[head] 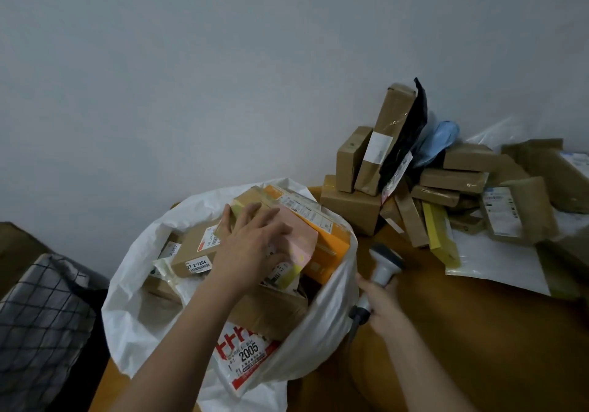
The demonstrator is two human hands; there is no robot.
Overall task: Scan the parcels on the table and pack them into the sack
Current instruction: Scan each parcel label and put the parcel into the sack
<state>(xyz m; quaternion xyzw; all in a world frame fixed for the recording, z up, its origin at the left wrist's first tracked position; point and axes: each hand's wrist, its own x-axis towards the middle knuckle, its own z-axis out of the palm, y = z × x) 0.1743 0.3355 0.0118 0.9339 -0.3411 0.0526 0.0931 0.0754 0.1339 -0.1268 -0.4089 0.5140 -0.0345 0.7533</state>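
Observation:
A white sack (134, 300) stands open at the table's left edge, full of several parcels. My left hand (251, 246) lies with spread fingers on a pink and yellow parcel (302, 246) at the top of the sack, beside a brown box (194, 252) and an orange parcel (331, 249). My right hand (379, 303) grips a grey barcode scanner (382, 265) by its handle, just right of the sack. A heap of brown parcels (414, 188) lies on the wooden table (462, 332) at the back right.
A black bag (404, 144) and a blue bag (439, 137) lean in the heap against the grey wall. A yellow flat parcel (441, 236) and a white plastic bag (500, 261) lie on the table. A dark netted object (41, 325) stands at the left.

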